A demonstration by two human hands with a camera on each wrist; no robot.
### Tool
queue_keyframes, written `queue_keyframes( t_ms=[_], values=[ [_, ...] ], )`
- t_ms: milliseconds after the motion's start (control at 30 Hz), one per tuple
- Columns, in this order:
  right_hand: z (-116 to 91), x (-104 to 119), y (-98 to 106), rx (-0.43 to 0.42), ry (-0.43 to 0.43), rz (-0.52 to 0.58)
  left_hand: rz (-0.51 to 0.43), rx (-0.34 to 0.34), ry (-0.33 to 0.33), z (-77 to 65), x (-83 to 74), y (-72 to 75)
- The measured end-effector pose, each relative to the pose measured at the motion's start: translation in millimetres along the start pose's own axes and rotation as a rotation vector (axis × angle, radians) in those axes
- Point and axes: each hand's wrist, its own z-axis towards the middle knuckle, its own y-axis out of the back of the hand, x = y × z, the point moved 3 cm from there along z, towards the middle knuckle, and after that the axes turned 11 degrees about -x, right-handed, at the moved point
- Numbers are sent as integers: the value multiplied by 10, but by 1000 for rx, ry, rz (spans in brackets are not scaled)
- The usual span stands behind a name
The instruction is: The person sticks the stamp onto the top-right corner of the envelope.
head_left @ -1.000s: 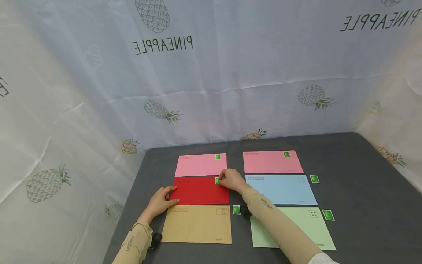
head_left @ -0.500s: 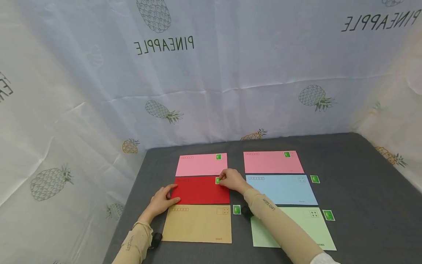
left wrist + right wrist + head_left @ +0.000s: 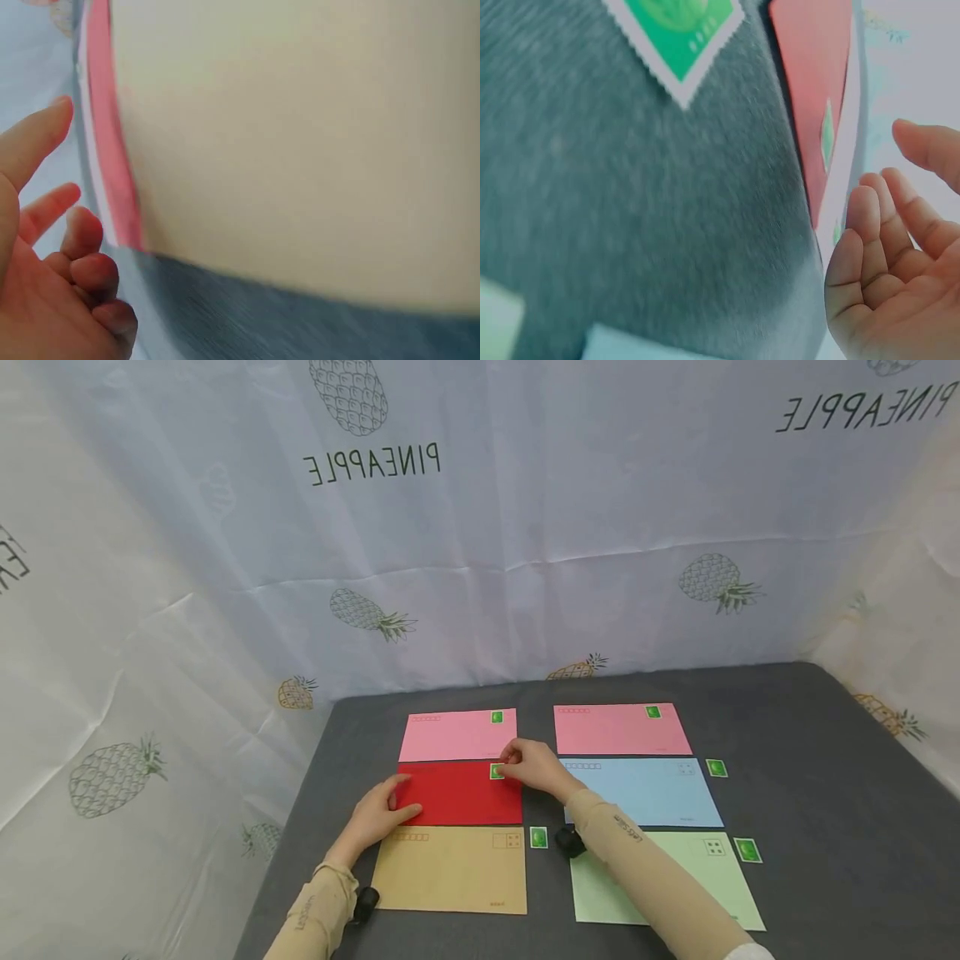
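A red envelope (image 3: 457,802) lies in the middle of the left column, a green stamp (image 3: 496,772) at its upper right corner. My right hand (image 3: 538,768) is at that stamp, fingertips beside its right edge. In the right wrist view the stamp (image 3: 827,136) lies on the red envelope while the thumb stands apart from the loosely bent fingers, nothing between them. My left hand (image 3: 377,812) reaches over the left end of the red envelope with thumb and index finger spread. The left wrist view shows this hand (image 3: 52,277) holding nothing.
Below lies a tan envelope (image 3: 450,872), a loose stamp (image 3: 538,837) to its right. Pink envelopes (image 3: 457,739) with stamps lie at the back. The right column has a blue envelope (image 3: 637,802) and a green envelope (image 3: 697,881), with stamps (image 3: 716,767) beside them on the dark cloth.
My left hand has shifted right, further over the red envelope. The right hand's fingers have loosened at the stamp and its wrist has moved slightly right.
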Motion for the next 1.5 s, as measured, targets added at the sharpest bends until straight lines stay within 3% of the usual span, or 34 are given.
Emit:
queue_keyframes(
  t_ms=[233,367,600,900,1300,1500],
  values=[
    [-42,-94,180,-9,-25,-3,-156,33,-92,35,-294,-74],
    [-84,-187,315,-11,-37,-8,-181,107,-62,52,-493,-169],
    [-215,-341,537,23,15,10,-192,175,-118,87,-812,-365],
    [-384,-502,768,16,-1,87,-257,254,-197,127,-1238,-583],
    [-541,-678,1041,-31,30,61,-300,276,-275,134,-1687,-842],
    [-658,-874,1200,-39,36,47,-235,281,-334,116,-1861,-1003]
  ],
)
